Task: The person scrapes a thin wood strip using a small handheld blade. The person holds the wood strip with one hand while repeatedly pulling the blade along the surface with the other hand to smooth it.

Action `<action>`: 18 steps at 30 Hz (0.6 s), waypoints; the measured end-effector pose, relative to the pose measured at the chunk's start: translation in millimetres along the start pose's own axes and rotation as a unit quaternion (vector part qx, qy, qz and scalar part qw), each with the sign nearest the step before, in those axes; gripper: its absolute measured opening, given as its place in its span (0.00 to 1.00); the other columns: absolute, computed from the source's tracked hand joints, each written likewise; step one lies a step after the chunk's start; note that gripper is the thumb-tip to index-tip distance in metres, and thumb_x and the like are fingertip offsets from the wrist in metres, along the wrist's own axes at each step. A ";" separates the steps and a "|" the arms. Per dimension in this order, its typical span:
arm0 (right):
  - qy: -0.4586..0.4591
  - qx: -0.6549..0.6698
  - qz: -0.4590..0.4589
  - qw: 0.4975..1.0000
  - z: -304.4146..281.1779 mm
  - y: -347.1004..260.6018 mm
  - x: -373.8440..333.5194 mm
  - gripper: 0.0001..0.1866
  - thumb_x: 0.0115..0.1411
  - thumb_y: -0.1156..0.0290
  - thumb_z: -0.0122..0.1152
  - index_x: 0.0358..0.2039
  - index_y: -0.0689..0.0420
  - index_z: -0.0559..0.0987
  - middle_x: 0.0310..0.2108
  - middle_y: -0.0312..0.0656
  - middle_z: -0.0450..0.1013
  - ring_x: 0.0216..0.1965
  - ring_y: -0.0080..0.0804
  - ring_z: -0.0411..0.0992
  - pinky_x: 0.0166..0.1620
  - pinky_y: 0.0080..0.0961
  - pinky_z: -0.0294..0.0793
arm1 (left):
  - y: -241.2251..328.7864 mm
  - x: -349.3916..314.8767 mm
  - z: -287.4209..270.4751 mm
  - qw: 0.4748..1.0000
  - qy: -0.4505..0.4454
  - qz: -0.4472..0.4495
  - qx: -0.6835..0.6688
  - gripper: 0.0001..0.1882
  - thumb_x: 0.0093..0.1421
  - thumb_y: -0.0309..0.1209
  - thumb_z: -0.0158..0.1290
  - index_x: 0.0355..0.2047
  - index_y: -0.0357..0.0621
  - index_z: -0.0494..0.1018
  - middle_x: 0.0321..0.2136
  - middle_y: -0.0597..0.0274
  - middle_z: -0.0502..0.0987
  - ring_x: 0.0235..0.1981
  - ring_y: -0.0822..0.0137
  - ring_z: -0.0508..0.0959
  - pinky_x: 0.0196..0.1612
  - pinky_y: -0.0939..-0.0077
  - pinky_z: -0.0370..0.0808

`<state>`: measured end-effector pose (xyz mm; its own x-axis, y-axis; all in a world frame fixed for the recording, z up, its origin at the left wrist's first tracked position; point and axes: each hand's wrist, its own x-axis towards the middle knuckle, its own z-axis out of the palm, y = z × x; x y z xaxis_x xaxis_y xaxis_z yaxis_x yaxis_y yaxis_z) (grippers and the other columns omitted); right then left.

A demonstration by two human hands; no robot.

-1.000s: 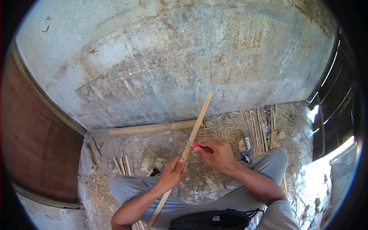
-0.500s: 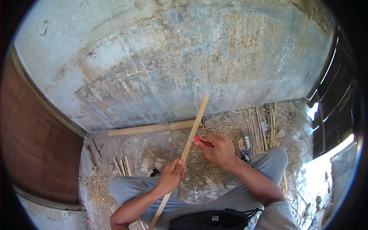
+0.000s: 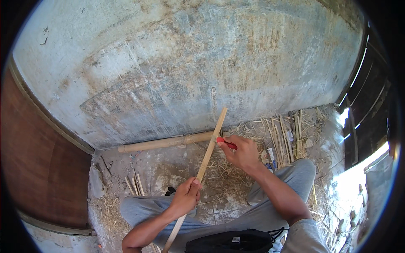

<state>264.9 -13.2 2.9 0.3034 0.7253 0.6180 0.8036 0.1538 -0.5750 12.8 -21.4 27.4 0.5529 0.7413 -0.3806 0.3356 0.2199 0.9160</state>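
A long, flat bamboo strip (image 3: 206, 160) slants from my lap up toward the wall. My left hand (image 3: 185, 197) is closed around its middle, thumb on top. In my right hand (image 3: 242, 155) is a small red-handled knife (image 3: 227, 143), held in a closed grip. Its front end meets the strip's edge below the upper tip; the blade itself is barely visible. The strip's lower end passes over my left thigh.
A bamboo pole (image 3: 158, 145) lies along the base of the stained wall (image 3: 202, 63). Bamboo sticks (image 3: 283, 137) and shavings (image 3: 228, 168) litter the floor at right. More sticks (image 3: 136, 184) lie by my left knee. A black bag (image 3: 230, 242) rests on my lap.
My right hand has slid the knife up along the strip, away from my left hand. The left hand keeps its hold, and the strip's upper tip sits slightly lower.
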 end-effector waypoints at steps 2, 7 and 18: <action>0.009 0.013 0.011 1.000 3.5 5.3 2.3 0.14 0.58 0.57 0.70 0.31 0.54 0.83 0.24 0.43 0.79 0.23 0.45 0.79 0.26 0.38 0.77 | -1.4 1.4 -0.6 1.000 0.008 0.008 0.019 0.19 0.76 0.46 0.38 0.37 0.45 0.65 0.16 0.69 0.62 0.12 0.78 0.61 0.14 0.78 0.60; -0.023 -0.052 0.139 0.989 -17.4 34.0 29.9 0.15 0.60 0.54 0.68 0.31 0.55 0.83 0.25 0.46 0.79 0.25 0.50 0.79 0.30 0.43 0.78 | -9.3 -6.5 4.5 0.999 -0.026 -0.005 0.036 0.18 0.76 0.45 0.38 0.37 0.45 0.65 0.16 0.69 0.63 0.13 0.78 0.62 0.14 0.78 0.60; 0.023 -0.053 0.277 0.959 -21.0 88.1 41.5 0.16 0.61 0.55 0.67 0.33 0.57 0.82 0.24 0.49 0.79 0.29 0.49 0.80 0.34 0.40 0.77 | -11.4 -2.6 -1.1 0.996 -0.044 -0.031 0.068 0.17 0.76 0.43 0.40 0.35 0.43 0.67 0.16 0.69 0.65 0.16 0.79 0.64 0.20 0.77 0.62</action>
<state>359.0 16.4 -10.9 0.7191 0.6457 0.2568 0.5587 -0.3174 -0.7662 6.7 -25.1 18.1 0.5907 0.6692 -0.4509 0.4681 0.1710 0.8670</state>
